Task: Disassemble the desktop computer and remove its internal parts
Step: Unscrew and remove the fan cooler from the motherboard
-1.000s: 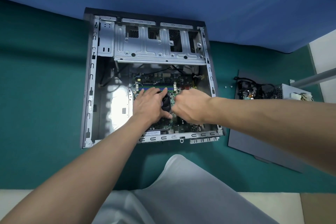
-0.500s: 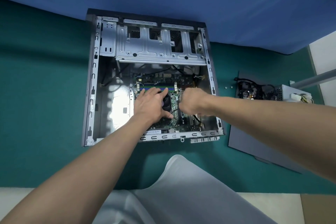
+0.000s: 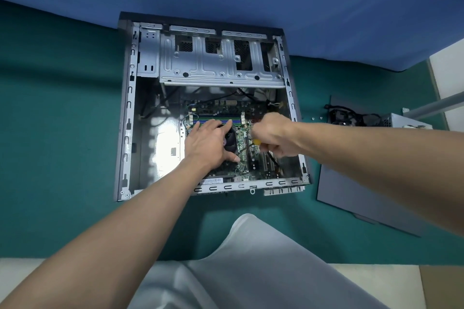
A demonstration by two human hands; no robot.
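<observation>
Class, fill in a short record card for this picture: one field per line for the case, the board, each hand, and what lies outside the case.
case: computer case lies open on the green mat
board: motherboard inside the case
left hand: left hand rests on the black cooler fan
right hand: right hand grips a yellow-handled screwdriver
outside: power supply with cables; grey side panel
</observation>
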